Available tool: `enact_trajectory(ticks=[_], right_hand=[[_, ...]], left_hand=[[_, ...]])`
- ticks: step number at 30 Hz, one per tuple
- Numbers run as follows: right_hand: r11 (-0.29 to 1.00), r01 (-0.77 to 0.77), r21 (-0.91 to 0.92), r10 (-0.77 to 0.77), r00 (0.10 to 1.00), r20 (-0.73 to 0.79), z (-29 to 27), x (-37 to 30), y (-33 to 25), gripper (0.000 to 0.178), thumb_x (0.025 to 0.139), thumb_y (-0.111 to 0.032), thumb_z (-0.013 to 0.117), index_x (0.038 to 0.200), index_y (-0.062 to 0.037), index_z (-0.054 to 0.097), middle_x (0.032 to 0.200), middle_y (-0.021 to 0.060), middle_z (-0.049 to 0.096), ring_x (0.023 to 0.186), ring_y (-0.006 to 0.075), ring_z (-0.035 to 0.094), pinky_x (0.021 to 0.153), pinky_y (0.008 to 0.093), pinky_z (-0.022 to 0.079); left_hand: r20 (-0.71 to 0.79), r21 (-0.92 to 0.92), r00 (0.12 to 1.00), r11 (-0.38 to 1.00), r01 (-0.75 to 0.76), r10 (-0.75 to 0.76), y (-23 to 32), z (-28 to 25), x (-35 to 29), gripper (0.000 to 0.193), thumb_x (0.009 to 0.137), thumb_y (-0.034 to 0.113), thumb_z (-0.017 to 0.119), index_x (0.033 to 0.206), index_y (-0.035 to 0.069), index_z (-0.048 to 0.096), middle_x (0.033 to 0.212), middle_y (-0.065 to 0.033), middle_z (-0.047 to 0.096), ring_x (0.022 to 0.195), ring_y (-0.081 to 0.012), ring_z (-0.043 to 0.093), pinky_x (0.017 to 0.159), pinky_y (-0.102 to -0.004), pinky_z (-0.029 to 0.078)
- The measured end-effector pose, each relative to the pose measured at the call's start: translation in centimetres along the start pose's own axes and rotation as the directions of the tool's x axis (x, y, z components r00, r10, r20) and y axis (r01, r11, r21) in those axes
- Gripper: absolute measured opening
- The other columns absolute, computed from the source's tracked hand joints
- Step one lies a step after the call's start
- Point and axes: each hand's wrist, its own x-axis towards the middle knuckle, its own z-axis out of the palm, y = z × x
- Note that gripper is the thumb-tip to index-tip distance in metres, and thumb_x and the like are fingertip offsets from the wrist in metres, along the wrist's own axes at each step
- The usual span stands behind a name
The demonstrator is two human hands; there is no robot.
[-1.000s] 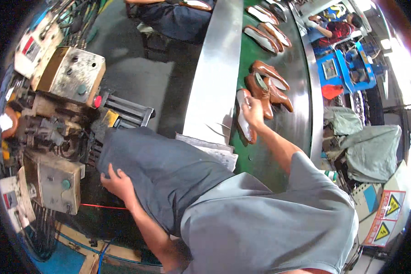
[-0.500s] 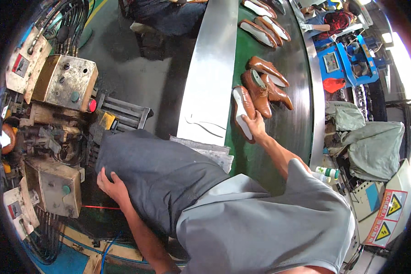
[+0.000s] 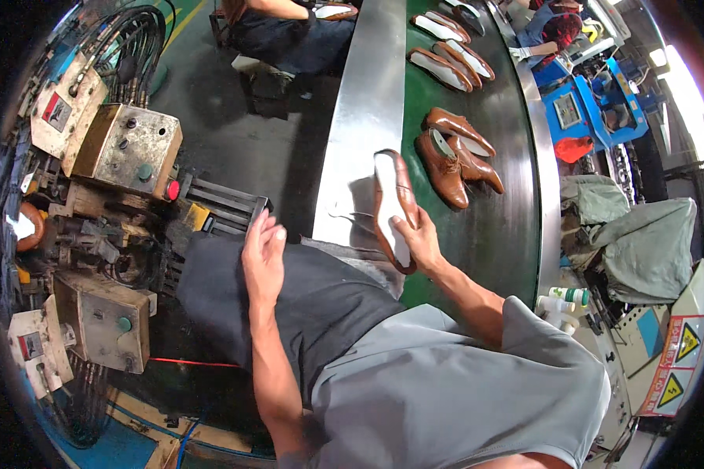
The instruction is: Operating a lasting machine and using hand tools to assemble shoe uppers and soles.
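Holding a brown shoe (image 3: 393, 209) sole-up, right hand (image 3: 418, 238) clamped at its heel over the green conveyor belt (image 3: 516, 156) edge; left hand (image 3: 264, 254) flat-open on the lap, empty; best support the toe too, clear of neighbouring shoes (image 3: 454, 152)

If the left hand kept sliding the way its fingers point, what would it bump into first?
Probably the black metal frame with slats: the open left hand lies on the dark grey apron, fingertips aimed at the frame's near corner. Depth is unclear, so it might pass above.
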Motion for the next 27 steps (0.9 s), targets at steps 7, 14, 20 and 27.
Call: enact_trajectory(ticks=[7, 14, 20, 27], right_hand=[[0.990, 0.095, 0.108, -0.142, 0.787, 0.600, 9.3, -4.3, -10.8, 0.100, 0.096, -0.037, 0.089, 0.169, 0.0056, 0.035, 0.149, 0.0236, 0.063, 0.137, 0.0284, 0.063, 0.117, 0.0406, 0.051], [0.983, 0.101, 0.154, -0.183, 0.447, 0.875, 15.9, -7.3, -11.5, 0.101, 0.094, -0.048, 0.089, 0.168, 0.0023, 0.040, 0.150, 0.0263, 0.065, 0.140, 0.0327, 0.064, 0.119, 0.0453, 0.051], [0.959, 0.284, 0.012, -0.103, 0.307, 0.946, 16.9, -6.4, -13.3, 0.097, 0.097, -0.043, 0.088, 0.167, 0.0042, 0.042, 0.148, 0.0220, 0.066, 0.135, 0.0273, 0.065, 0.116, 0.0392, 0.051], [0.056, 0.993, 0.108, -0.494, -0.067, 0.867, 14.7, -6.4, -15.3, 0.100, 0.089, -0.034, 0.089, 0.174, -0.0433, 0.035, 0.174, 0.0322, 0.028, 0.134, 0.0545, 0.056, 0.111, 0.0572, 0.058]], left_hand=[[-0.215, -0.078, 0.968, 0.985, -0.151, 0.131, 4.3, -0.3, 3.9, 0.065, 0.111, 0.033, 0.072, 0.161, -0.004, 0.052, 0.155, -0.0240, 0.063, 0.138, -0.0309, 0.064, 0.114, -0.0418, 0.053], [-0.583, 0.378, 0.753, 0.922, -0.082, 0.306, 3.9, -7.5, -3.7, 0.039, 0.117, 0.023, 0.053, 0.140, -0.002, 0.072, 0.141, -0.0221, 0.074, 0.133, -0.0385, 0.070, 0.112, -0.0464, 0.054], [-0.565, 0.444, 0.760, 0.895, -0.047, 0.321, 1.4, -11.2, -7.0, 0.033, 0.112, 0.021, 0.063, 0.133, -0.002, 0.076, 0.125, -0.0207, 0.076, 0.121, -0.0391, 0.071, 0.107, -0.0459, 0.055], [-0.556, 0.412, 0.823, 0.899, 0.146, 0.121, -1.9, -14.2, -1.7, 0.029, 0.108, 0.022, 0.068, 0.124, 0.001, 0.080, 0.120, -0.0240, 0.077, 0.117, -0.0415, 0.072, 0.105, -0.0472, 0.055]])
